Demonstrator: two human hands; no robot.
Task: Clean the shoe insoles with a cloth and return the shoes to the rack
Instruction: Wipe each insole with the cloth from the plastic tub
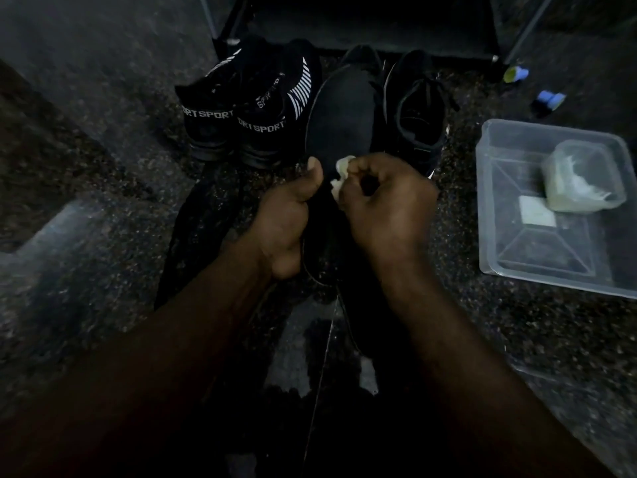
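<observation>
At dead centre of my view, I had the left hand (pixel 286 215) gripping the near end of the black insole (pixel 341 122), thumb laid over its edge, while the right hand (pixel 382 208) pinched a small pale cloth (pixel 343 167) against its surface. I judged the wiping step to be in hand; next I needed to draw the cloth toward the far tip. The insole looked dark, flat and matte, pointing to twelve o'clock at the rack (pixel 362 25), beside a black lace-up shoe (pixel 417 112) at one o'clock
</observation>
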